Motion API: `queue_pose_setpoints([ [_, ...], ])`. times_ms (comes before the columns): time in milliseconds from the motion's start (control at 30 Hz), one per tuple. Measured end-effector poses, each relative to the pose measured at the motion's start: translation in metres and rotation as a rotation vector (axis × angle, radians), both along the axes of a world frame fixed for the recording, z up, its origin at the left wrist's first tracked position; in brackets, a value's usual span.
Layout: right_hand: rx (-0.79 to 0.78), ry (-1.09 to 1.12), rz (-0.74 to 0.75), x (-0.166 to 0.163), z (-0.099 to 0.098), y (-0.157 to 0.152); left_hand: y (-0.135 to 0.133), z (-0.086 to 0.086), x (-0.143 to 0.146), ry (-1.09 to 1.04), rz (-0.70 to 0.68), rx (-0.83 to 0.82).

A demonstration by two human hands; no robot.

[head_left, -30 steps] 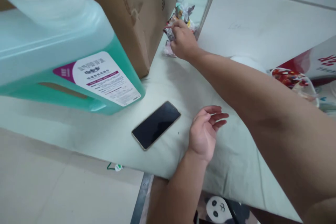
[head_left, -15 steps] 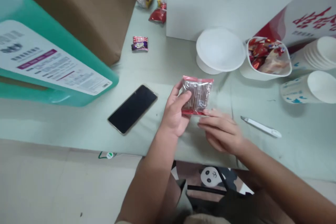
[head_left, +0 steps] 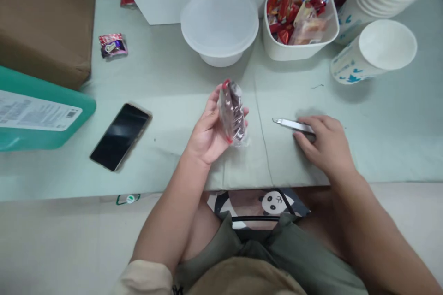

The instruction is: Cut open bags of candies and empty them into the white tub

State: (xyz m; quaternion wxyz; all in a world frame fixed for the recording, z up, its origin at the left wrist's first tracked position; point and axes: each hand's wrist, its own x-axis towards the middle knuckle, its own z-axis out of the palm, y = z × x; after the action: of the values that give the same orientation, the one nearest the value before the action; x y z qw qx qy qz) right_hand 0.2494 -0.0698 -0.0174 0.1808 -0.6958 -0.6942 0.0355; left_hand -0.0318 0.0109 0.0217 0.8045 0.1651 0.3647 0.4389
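My left hand (head_left: 206,134) is closed around a clear plastic packet (head_left: 232,111) with red ends and dark brown contents. The packet is tilted on its side above the tablecloth, and my fingertips show behind its right edge. To the right, my right hand (head_left: 323,140) has its thumb and fingers around the handle of a slim white utility knife (head_left: 290,124). The knife lies low at the table surface, its thin blade pointing left. Whether it is lifted off the cloth I cannot tell.
A white bowl (head_left: 219,27) and a white tub (head_left: 299,50) of red-wrapped sweets stand behind my hands. Paper cups (head_left: 375,50) are at the right. On the left lie a phone (head_left: 121,136) and a small snack packet (head_left: 113,46), near a green jug (head_left: 38,115) and a cardboard box (head_left: 44,18).
My right hand has left the packet, moved right and closed on the utility knife. The packet in my left hand has turned edge-on. The camera view has shifted to the right.
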Motion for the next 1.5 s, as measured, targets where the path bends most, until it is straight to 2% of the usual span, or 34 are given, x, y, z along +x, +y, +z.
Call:
queue_pose_setpoints([
  [100, -0.037, -0.027, -0.029, -0.001, -0.004, 0.004, -0.01, 0.002, 0.009, -0.01, -0.107, -0.054],
  [167, -0.065, 0.019, -0.062, -0.002, 0.0, 0.006, -0.015, 0.005, 0.014, -0.005, -0.128, -0.052],
  [333, -0.112, 0.424, -0.164, -0.016, 0.022, 0.003, -0.012, 0.004, 0.026, 0.022, -0.115, -0.043],
  [433, -0.082, 0.582, -0.108, -0.03, 0.033, -0.001, -0.005, -0.002, 0.033, 0.099, -0.054, -0.052],
  [600, -0.069, 0.689, 0.039, -0.053, 0.041, -0.002, 0.007, -0.011, 0.038, 0.16, 0.013, -0.021],
  [833, -0.021, 0.719, 0.131, -0.068, 0.039, 0.0, 0.009, -0.011, 0.035, 0.063, -0.029, 0.047],
  [1033, 0.018, 0.718, 0.115, -0.072, 0.033, 0.0, 0.003, -0.013, 0.033, 0.158, -0.015, 0.109],
  [1133, -0.013, 0.813, 0.092, -0.073, 0.029, -0.001, 0.0, -0.013, 0.038, 0.176, 0.039, 0.172],
  [1300, -0.073, 1.005, 0.119, -0.079, 0.022, -0.003, -0.005, -0.015, 0.048, 0.179, 0.013, 0.167],
  [1500, -0.161, 1.083, 0.09, -0.087, 0.017, -0.003, -0.007, -0.02, 0.051, 0.191, 0.026, 0.176],
])
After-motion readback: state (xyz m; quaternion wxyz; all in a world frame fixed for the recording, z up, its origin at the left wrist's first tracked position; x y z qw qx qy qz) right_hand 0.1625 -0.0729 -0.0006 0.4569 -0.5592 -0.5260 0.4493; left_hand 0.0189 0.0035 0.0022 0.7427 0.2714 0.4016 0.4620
